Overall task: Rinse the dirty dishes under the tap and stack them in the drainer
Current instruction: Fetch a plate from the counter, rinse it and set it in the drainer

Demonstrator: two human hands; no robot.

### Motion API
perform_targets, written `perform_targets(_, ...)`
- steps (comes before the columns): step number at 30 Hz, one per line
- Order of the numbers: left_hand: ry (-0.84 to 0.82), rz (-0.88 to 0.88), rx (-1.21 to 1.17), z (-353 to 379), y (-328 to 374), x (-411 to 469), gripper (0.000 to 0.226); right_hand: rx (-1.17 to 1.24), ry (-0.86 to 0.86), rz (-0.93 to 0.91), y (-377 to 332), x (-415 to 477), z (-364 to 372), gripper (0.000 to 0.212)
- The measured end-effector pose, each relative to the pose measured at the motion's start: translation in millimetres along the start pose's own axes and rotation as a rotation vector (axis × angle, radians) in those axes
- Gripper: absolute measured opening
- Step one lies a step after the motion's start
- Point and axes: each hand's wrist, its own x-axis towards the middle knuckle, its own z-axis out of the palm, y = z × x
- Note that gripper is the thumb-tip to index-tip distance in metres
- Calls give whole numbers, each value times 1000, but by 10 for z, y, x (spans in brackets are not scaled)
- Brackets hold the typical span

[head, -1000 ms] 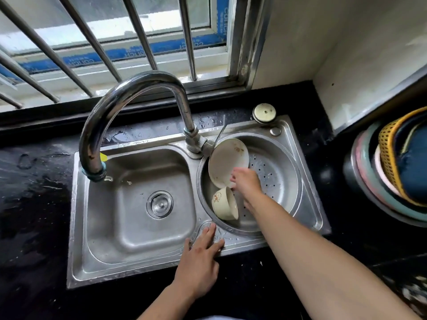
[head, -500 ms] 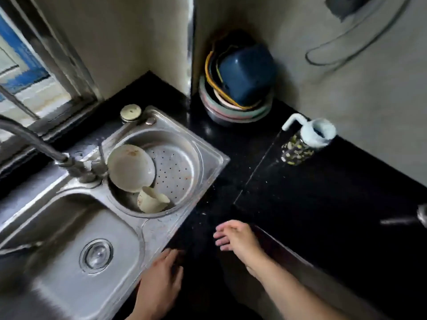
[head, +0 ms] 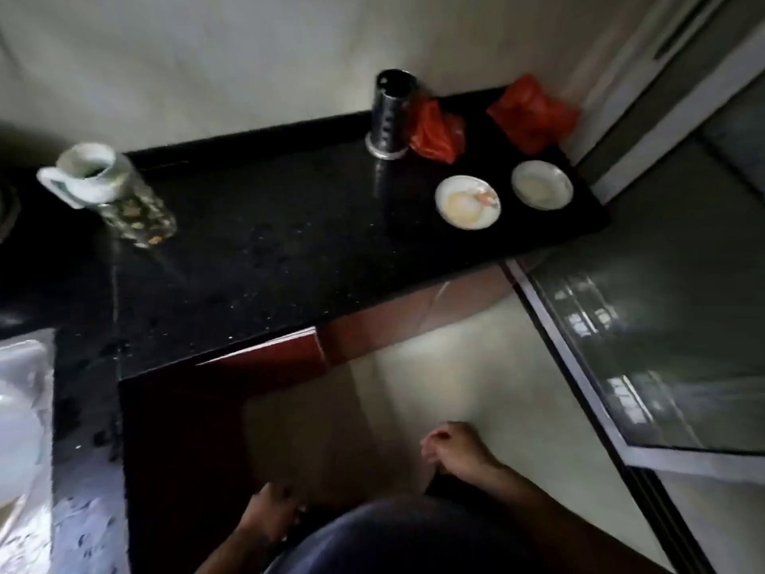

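Note:
Two dirty small white plates lie on the far right end of the black counter (head: 269, 258): one with orange smears (head: 467, 202) and a paler one (head: 542, 184) to its right. My right hand (head: 453, 449) hangs low over the floor, fingers loosely curled, holding nothing. My left hand (head: 269, 511) is lower, near my body, blurred and empty as far as I can see. Only a bright sliver of the sink (head: 20, 428) shows at the left edge; the tap and drainer are out of view.
A white-lidded patterned jug (head: 111, 188) stands at the counter's left. A perforated metal utensil holder (head: 391, 113) and red plastic bags (head: 530, 113) sit by the wall behind the plates. A glass sliding door (head: 662, 345) borders the floor on the right.
The view has swung right from the sink to the far end of the counter. Both hands left the sink rim and dropped low, the right one having let go of the plate in the drainer.

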Motion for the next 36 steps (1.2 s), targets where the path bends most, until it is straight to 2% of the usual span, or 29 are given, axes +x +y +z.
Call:
perform_targets(5,-112,-49,62,623,1168,481,24,58,80,28,822,251,-1224,21)
perform_targets(7,-62,16,231,843,1700,556,22,135,93,35,1095,337,-1777,21)
perform_targets(8,-33,38,263,962,2034,588,13,179,113,28,1220,381,-2055,21)
perform_targets(11,-47,104,153,1268,2989,584,31,307,162,49,1459,507,-2808,21)
perform_targets(14,-23,222,59,1474,3855,493,18,382,174,42,1530,713,-3420,18)
perform_targets(16,-24,242,-82,1520,4326,511,25,426,174,23,1448,918,-3738,16)
perform_targets(20,-110,255,-376,1475,5190,763,25,509,208,-15,1092,1454,-4319,15)
perform_targets(23,-74,257,-608,1411,5763,1078,25,528,202,-102,662,1853,-4749,13)
perform_targets(27,-65,136,-852,1351,6393,1473,21,446,169,-206,46,2193,-5225,15)
perform_targets(31,-72,33,-931,1387,6802,1820,32,319,159,-256,-384,2519,-5602,19)
perform_targets(36,73,-2,-948,1310,7139,2089,42,172,59,-252,-913,2848,-6000,47)
